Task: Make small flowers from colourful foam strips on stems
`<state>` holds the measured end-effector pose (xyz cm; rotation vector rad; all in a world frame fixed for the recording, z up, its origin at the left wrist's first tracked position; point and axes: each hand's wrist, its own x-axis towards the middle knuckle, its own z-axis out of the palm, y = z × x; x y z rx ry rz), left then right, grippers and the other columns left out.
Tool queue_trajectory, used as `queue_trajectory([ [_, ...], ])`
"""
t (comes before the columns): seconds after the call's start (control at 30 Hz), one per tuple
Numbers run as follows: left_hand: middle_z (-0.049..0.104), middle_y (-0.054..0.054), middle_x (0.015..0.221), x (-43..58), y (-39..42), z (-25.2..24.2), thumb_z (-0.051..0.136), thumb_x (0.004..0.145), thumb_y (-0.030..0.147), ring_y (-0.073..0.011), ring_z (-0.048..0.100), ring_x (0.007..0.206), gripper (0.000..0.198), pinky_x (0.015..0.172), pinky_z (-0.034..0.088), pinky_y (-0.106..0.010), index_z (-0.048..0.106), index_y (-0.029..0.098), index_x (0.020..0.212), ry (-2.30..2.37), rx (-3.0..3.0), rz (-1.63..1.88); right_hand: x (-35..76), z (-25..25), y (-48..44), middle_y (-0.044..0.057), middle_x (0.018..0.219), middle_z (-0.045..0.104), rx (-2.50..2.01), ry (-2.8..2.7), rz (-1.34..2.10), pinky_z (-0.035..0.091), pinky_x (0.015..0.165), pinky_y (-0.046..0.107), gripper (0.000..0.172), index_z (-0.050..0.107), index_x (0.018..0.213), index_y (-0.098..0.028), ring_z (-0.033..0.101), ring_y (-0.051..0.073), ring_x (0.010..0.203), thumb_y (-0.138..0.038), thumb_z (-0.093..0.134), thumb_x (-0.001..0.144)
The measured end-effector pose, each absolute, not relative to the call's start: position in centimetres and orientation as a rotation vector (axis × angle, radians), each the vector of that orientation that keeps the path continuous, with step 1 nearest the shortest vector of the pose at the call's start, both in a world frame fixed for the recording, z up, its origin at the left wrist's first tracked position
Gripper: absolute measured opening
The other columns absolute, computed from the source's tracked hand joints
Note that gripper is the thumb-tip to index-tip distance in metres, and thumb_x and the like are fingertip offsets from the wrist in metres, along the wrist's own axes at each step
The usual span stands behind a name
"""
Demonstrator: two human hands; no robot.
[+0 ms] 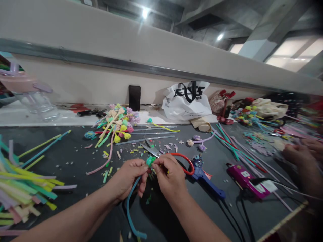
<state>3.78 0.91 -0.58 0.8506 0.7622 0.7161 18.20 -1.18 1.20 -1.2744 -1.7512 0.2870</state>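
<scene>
Between my two hands is a small green pipe-cleaner flower (150,160) on a blue pipe-cleaner stem (129,208), which curves down toward the table's front. My left hand (131,176) pinches it just below the head, where the stem runs out beneath the fingers. On the flower's other side, my right hand (171,173) has thumb and fingers closed on its edge. Scissors with red handles (182,155) lie right behind my right hand, blades pointing left. A blue glue gun (209,183) rests to the right, its nozzle end away from me.
Cut pipe cleaners (27,183) pile up at left. Finished flowers (121,122) lie in a bunch at the back, near an upright phone (134,97) and a white bag (186,109). A magenta device (248,181) with cables sits right, before another person's hands (300,154).
</scene>
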Motion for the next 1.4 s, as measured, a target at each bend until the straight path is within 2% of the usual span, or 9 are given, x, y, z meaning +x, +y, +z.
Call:
queue_trajectory([
  [0.4,0.049,0.003,0.038,4.1,0.5,-0.4,0.058,0.075,0.034,-0.0075,0.041,0.027,0.027,0.027,0.035,-0.017,0.049,0.015,0.057,0.752,0.794,0.737,18.0,1.7,-1.4,0.001,0.068,0.055,-1.252,-1.715,0.348,0.044,0.06,0.025,0.015,0.055,0.064,-0.019,0.054,0.015,0.066,-0.008,0.054,0.074],
  [0.5,0.048,0.005,0.044,3.9,0.7,-0.5,0.058,0.075,0.03,-0.0066,0.041,0.028,0.019,0.025,0.034,-0.016,0.053,0.014,0.065,0.661,0.755,0.742,18.3,1.9,-1.6,0.004,0.078,0.058,-1.215,-1.665,0.318,0.046,0.065,0.028,0.011,0.06,0.079,-0.02,0.056,0.016,0.073,-0.013,0.052,0.079],
  [0.6,0.048,0.005,0.046,3.7,0.8,-0.6,0.055,0.078,0.027,-0.0059,0.04,0.029,0.015,0.025,0.035,-0.015,0.057,0.013,0.071,0.6,0.737,0.736,18.6,1.7,-1.6,0.007,0.09,0.06,-1.205,-1.658,0.255,0.048,0.072,0.03,0.021,0.062,0.097,-0.02,0.058,0.017,0.083,-0.013,0.048,0.083],
  [0.83,0.047,0.005,0.049,3.5,1.3,-0.8,0.055,0.078,0.027,-0.0053,0.04,0.03,0.015,0.026,0.035,-0.015,0.057,0.012,0.072,0.6,0.739,0.778,18.8,1.0,-1.5,0.008,0.092,0.06,-1.159,-1.82,0.154,0.05,0.071,0.029,0.032,0.06,0.109,-0.023,0.06,0.016,0.082,-0.011,0.046,0.083],
  [0.97,0.046,0.005,0.048,3.5,1.4,-0.8,0.056,0.078,0.027,-0.0053,0.039,0.03,0.015,0.026,0.035,-0.015,0.056,0.013,0.072,0.621,0.726,0.787,18.5,1.4,-1.6,0.007,0.089,0.061,-1.175,-1.779,0.222,0.05,0.07,0.029,0.027,0.063,0.1,-0.022,0.059,0.017,0.081,-0.01,0.049,0.081],
  [1.13,0.046,0.005,0.047,3.5,1.2,-0.6,0.057,0.076,0.028,-0.0057,0.039,0.03,0.016,0.025,0.034,-0.015,0.056,0.013,0.07,0.642,0.75,0.77,18.1,1.8,-1.5,0.002,0.072,0.058,-1.299,-1.609,0.368,0.045,0.055,0.023,0.01,0.061,0.073,-0.02,0.055,0.014,0.063,-0.01,0.057,0.072],
  [1.4,0.047,0.005,0.045,3.8,0.8,-0.4,0.059,0.073,0.029,-0.0066,0.04,0.028,0.017,0.024,0.033,-0.016,0.056,0.013,0.067,0.696,0.76,0.736,18.2,1.7,-1.2,0.0,0.066,0.056,-1.34,-1.613,0.381,0.042,0.058,0.024,0.013,0.057,0.064,-0.019,0.053,0.015,0.063,-0.007,0.056,0.069],
])
